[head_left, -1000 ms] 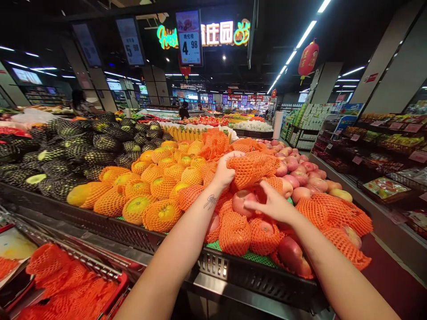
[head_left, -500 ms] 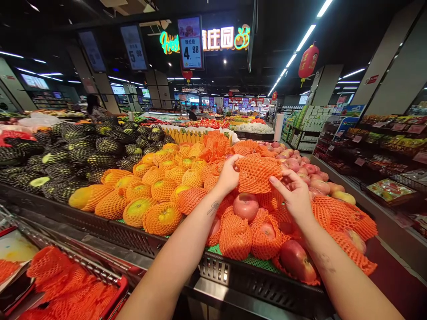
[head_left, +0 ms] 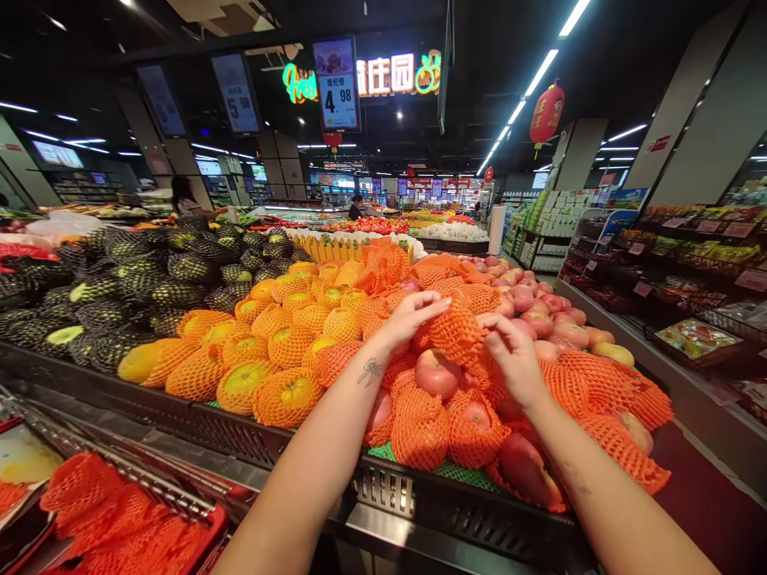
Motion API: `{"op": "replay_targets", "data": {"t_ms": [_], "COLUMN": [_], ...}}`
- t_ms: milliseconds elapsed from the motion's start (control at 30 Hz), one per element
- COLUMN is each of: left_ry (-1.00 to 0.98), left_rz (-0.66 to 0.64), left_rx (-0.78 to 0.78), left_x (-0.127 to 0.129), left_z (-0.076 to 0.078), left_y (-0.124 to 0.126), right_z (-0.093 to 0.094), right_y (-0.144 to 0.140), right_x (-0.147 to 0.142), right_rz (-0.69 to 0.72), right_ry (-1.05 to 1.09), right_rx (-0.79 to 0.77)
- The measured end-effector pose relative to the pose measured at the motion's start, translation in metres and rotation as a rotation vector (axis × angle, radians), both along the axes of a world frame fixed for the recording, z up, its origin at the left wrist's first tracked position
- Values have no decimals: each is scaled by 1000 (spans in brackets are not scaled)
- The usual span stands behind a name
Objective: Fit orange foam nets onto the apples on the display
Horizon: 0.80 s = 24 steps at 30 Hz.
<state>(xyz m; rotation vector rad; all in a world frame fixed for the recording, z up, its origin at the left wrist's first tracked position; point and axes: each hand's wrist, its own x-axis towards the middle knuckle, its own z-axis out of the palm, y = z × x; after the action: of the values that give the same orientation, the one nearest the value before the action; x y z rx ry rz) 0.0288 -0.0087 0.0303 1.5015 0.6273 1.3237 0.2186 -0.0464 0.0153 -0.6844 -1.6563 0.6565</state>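
Observation:
An orange foam fruit net (head_left: 456, 329) is held up between my two hands, above the front of the apple display. From the left, my left hand (head_left: 413, 317) pinches the net's upper edge with its fingertips. My right hand (head_left: 510, 351) grips the other side of the net between bent fingers and thumb. Whether a fruit is inside the net I cannot tell. Just below lies a bare red apple (head_left: 438, 373). Netted apples (head_left: 419, 427) sit in front of it, and a dark red apple (head_left: 528, 465) rests by the crate's front edge.
Netted orange fruit (head_left: 296, 391) and dark-netted green fruit (head_left: 144, 279) are piled to the left. Bare apples (head_left: 539, 319) lie behind my right hand. A black crate rim (head_left: 455, 499) runs along the front. At lower left, more foam nets (head_left: 120, 511) lie in a red-edged cart.
The foam net has gone from stretched wide to narrower and bunched. My right hand has shifted left and slightly down; the left fingers now reach over the net's top.

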Motion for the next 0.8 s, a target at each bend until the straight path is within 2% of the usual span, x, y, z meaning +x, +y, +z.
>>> {"op": "replay_targets", "data": {"t_ms": [167,267,333,400,567,667,733,800], "left_ry": [-15,55,88,115,194,340,336,309], "left_rz": [-257,-336,-343,-333,-369,-411,-330,-177], "left_rx": [-7,-11,-23,-40,-73,-85,-100,-109], "left_x": [1,-2,-7,-12,-19,-23,-27,-33], "left_z": [1,4,6,9,14,17,18,19], "left_y": [-10,-12,-13,-14,-22,-23,-21,-18], "right_z": [-3,-4,-3,0,8,10,11,9], "right_y": [7,7,3,0,-8,-9,-10,-10], "right_x": [0,-5,-6,-5,2,2,0,-4], "right_rz": [84,272,328,306,356,391,408,434], "right_ry": [64,45,36,60,336,315,251,218], "right_rx": [-249,-289,-266,-259,-405,-497,-560,-635]}}
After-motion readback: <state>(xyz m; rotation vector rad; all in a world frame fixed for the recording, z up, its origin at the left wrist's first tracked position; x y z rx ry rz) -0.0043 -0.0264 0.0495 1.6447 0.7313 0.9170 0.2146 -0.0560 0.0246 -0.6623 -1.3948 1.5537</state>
